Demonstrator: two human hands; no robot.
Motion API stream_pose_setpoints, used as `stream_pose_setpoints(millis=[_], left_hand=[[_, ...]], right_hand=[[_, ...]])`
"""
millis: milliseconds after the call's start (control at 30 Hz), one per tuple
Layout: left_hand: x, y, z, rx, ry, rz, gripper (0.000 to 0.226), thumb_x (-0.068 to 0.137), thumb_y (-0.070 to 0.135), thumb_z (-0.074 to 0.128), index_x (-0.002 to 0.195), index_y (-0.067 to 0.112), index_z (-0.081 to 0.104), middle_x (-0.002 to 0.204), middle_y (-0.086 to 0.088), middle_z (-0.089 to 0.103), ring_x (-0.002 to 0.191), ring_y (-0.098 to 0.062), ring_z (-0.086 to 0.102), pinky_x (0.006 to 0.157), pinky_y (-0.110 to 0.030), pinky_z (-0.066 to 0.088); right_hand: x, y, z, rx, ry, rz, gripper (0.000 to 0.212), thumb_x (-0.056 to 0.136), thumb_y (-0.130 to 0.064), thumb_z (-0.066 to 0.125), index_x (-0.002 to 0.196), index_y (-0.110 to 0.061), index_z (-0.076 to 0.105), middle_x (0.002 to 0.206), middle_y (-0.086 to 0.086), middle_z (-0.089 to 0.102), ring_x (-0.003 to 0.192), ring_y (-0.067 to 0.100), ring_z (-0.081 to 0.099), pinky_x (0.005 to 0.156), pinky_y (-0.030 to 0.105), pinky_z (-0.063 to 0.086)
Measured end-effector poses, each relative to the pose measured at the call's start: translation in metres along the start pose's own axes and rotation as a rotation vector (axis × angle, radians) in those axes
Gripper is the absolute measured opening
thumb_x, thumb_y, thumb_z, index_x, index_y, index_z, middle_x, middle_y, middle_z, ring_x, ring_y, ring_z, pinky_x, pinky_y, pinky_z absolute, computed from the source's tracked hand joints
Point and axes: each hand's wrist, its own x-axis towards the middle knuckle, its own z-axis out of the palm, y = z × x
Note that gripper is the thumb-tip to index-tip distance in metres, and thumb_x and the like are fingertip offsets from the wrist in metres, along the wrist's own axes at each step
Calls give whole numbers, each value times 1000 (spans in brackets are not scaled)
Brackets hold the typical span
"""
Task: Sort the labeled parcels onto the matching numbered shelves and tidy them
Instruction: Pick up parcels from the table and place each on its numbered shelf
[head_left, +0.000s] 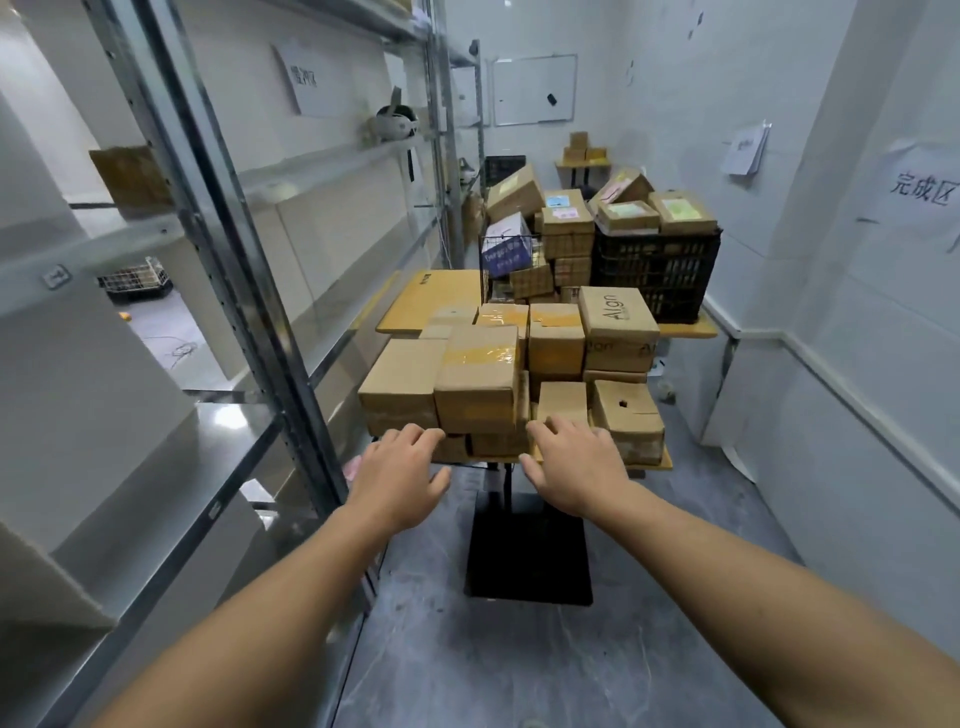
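Note:
Several brown cardboard parcels are stacked on a small wooden table (655, 464) straight ahead. A taped parcel (478, 376) stands at the front of the stack, above the others. My left hand (402, 475) and my right hand (574, 465) are both stretched out in front of the stack, fingers relaxed and spread, one on each side of that taped parcel's base. Their fingertips are at the stack's front edge; neither hand holds anything. A metal shelf rack (234, 270) runs along my left.
Behind the stack, a black crate (657, 270) and a wire basket (506, 254) hold more labelled parcels. A box marked "Align" (615, 314) sits at the right of the table. The table's black base (527, 551) stands on the grey floor. White walls close in on the right.

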Motion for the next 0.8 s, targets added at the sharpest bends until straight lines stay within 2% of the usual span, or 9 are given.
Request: stream_pose_setpoints(millis=[167, 367, 633, 800], left_hand=[[89, -7, 11, -42, -14, -28, 51, 95, 48, 44, 142, 27, 41, 138, 1, 50, 124, -22, 46, 103, -42, 37], [167, -20, 33, -53, -40, -151, 52, 96, 48, 43, 143, 27, 40, 140, 1, 50, 126, -22, 46, 106, -41, 38], [206, -35, 68, -70, -116, -226, 51, 95, 52, 41, 141, 31, 40, 135, 2, 52, 122, -22, 48, 102, -42, 39], [212, -40, 82, -135, -129, -269, 50, 94, 54, 42, 139, 32, 41, 135, 1, 52, 120, -22, 48, 103, -42, 40]], right_hand=[[96, 25, 9, 61, -6, 2, 50, 99, -53, 44, 142, -27, 46, 140, 5, 51, 128, 27, 50, 103, 48, 45], [178, 39, 31, 162, -70, 4, 53, 101, -52, 43, 149, -30, 39, 147, 5, 46, 131, 28, 46, 105, 48, 45], [219, 48, 63, 463, -153, 122, 60, 98, -54, 50, 151, -33, 34, 147, 4, 44, 130, 24, 47, 106, 43, 46], [225, 38, 74, 675, -161, 181, 65, 99, -48, 55, 155, -33, 26, 152, 4, 40, 137, 24, 41, 112, 43, 39]])
